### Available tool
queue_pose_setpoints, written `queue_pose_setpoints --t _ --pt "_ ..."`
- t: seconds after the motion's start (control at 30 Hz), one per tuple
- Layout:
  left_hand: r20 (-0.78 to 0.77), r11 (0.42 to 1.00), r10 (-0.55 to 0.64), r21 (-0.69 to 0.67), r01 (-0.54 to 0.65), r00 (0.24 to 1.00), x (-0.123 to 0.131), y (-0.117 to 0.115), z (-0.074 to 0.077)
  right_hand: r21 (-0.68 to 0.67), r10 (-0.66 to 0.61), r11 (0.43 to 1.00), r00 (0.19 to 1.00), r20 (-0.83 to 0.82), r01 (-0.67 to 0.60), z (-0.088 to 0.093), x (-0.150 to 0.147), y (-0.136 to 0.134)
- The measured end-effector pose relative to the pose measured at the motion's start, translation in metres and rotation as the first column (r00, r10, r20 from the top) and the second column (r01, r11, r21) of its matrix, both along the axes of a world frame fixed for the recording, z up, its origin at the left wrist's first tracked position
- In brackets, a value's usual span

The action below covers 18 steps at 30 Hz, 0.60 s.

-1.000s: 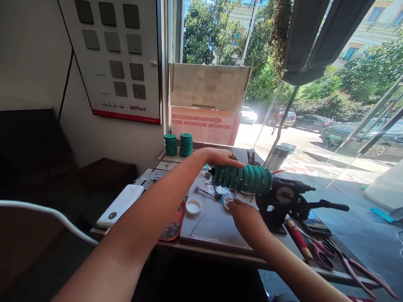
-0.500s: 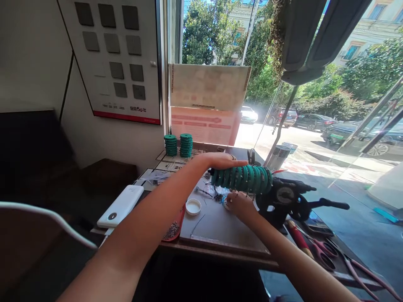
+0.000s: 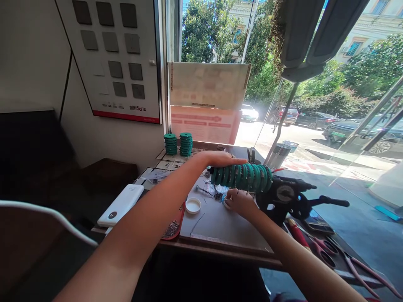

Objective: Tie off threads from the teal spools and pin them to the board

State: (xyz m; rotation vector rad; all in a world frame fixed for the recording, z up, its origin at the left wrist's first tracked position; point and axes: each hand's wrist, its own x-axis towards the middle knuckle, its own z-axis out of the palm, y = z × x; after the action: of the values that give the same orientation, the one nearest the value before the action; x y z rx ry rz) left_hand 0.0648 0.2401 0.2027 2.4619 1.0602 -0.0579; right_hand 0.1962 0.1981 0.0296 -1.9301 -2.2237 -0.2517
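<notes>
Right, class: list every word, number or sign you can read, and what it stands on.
"保用50年": wall panel.
"2", next mark unclear: printed sheet.
Too small or blurred: the panel's smaller lines, the marks on the power bank, window poster and car plate.

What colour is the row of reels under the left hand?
Teal green: the reels show best in the head view, the left hand on top.

Wall (image 3: 31, 75): pale, shadowed at left | display board (image 3: 126, 58): framed, red-striped, grey square panels (image 3: 110, 42) | window (image 3: 267, 94): large, translucent poster (image 3: 209, 94) low left | outside: sunlit street (image 3: 302, 136), parked cars (image 3: 315, 120), leafy trees (image 3: 201, 37) | furniture: wood-edged worktable (image 3: 220, 230) beside window
</notes>
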Motion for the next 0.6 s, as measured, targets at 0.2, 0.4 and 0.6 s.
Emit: queue_pose_setpoints --t 0.2,0.4,0.6 --pt "-0.011 0.999 0.001 0.052 -0.001 1.0 0.0 -0.001 0.0 -0.064 0.036 0.997 0.998 -0.045 -0.039 0.008 0.005 0.0" --pt "-0.025 0.998 0.005 0.069 -0.004 1.0 0.0 -0.001 0.001 -0.086 0.01 0.996 1.0 0.005 -0.009 0.015 0.006 -0.003" --pt "-0.033 0.997 -0.002 0.072 0.005 0.999 0.001 0.001 0.0 -0.059 -0.014 0.998 0.996 0.091 0.02 0.013 -0.001 -0.006"
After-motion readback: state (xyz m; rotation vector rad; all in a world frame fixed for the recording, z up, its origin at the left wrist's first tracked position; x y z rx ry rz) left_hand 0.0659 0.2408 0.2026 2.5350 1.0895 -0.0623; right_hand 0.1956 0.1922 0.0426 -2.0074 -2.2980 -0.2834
